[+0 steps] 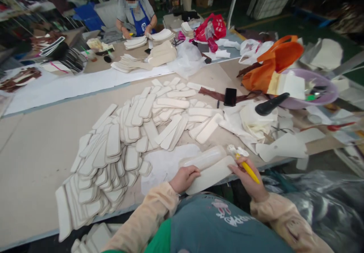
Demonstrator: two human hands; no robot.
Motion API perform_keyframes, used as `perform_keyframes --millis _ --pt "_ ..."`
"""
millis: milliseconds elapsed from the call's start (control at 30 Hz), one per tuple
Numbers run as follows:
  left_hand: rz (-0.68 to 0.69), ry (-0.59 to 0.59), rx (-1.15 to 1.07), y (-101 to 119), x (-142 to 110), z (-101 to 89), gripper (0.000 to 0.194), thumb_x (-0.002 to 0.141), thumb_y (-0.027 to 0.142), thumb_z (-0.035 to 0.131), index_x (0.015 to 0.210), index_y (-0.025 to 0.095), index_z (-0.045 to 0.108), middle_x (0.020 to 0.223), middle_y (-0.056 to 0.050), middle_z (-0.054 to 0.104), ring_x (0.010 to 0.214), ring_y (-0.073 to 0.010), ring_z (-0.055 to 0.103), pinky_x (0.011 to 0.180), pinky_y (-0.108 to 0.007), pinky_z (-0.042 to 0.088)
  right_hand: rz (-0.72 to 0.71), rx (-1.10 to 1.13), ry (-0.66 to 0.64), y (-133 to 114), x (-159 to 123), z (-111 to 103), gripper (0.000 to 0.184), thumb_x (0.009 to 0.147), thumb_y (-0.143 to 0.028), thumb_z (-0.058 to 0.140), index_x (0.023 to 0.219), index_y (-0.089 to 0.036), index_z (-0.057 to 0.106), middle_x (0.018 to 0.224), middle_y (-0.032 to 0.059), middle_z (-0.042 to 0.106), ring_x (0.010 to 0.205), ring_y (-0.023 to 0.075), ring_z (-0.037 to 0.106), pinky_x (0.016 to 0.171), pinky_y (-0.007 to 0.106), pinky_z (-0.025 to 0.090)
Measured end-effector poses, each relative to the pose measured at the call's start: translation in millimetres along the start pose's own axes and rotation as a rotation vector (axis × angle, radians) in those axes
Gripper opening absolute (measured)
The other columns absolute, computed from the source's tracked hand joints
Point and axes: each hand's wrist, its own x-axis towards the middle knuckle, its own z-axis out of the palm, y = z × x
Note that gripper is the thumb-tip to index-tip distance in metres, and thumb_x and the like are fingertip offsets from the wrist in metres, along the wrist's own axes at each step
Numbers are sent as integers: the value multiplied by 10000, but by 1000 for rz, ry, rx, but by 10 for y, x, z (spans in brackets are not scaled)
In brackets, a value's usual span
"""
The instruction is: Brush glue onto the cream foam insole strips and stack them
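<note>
My left hand is closed on the left end of a flat cream panel with rounded corners. My right hand grips a yellow-handled tool, its head smeared with white; I cannot make out the kind of head. The fingers of that hand also touch the panel's right end. Just beyond the panel lies a shiny, translucent strip, partly on a white sheet. A large heap of similar cream pieces spreads over the table to the left and ahead.
A white container with a black handle stands at the right, near a phone. Behind it are an orange bag and a purple basin. A co-worker handles stacked pieces across the table.
</note>
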Motion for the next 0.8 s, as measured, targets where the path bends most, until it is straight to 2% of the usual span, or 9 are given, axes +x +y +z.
perform_keyframes --millis 133,200,233,300,433,500,567,667,800 --pt "-306 18 -508 -238 -301 174 438 700 521 679 904 140 611 702 3 603 600 -96 534 573 -222 422 -50 -170 49 184 -63 -118 334 719 -382 738 865 -230 478 697 -53 440 578 108 415 531 244 365" --pt "-433 23 -727 -360 -468 265 519 590 523 763 890 128 609 712 -14 622 577 -106 567 559 -236 454 -74 -225 39 248 -54 -134 328 728 -397 725 862 -229 477 691 -53 415 572 108 397 527 247 351" --pt "-482 47 -793 -412 -527 308 526 550 506 792 864 124 612 716 -24 634 573 -113 583 562 -246 472 -80 -245 25 272 -36 -134 319 736 -401 715 857 -229 476 696 -51 410 573 109 395 530 248 352" --pt "-552 170 -835 -492 -564 372 510 507 468 820 821 125 610 694 -27 645 557 -115 594 554 -245 486 -88 -287 -12 309 24 -121 297 754 -406 695 851 -231 476 720 -44 419 582 111 405 548 253 369" --pt "-608 530 -640 -586 -346 357 395 565 374 787 797 162 546 570 38 585 512 -101 571 483 -203 441 -114 -398 -37 354 231 -66 285 777 -446 653 850 -236 474 740 -35 446 594 124 439 583 270 399" --pt "-618 623 -471 -628 -190 298 313 635 292 735 822 181 511 547 62 564 510 -102 572 487 -202 436 -135 -457 -49 376 352 -31 292 781 -474 634 842 -236 476 711 -35 452 590 133 453 577 274 400" --pt "-628 653 -296 -674 -67 240 268 677 214 688 863 189 496 572 65 587 541 -104 589 541 -214 454 -157 -510 -67 411 461 0 309 780 -504 619 843 -234 483 676 -35 459 578 142 463 568 280 401" --pt "-651 633 -72 -743 31 195 263 697 179 669 893 190 495 634 46 637 617 -115 618 634 -235 456 -179 -571 -81 492 574 28 349 778 -549 597 873 -228 498 652 -34 476 567 151 480 565 290 407" --pt "-681 585 73 -790 65 201 261 717 198 658 921 186 496 689 20 669 671 -132 627 669 -247 429 -181 -623 -95 604 635 32 390 784 -590 570 903 -223 510 640 -31 500 565 160 503 574 302 418"
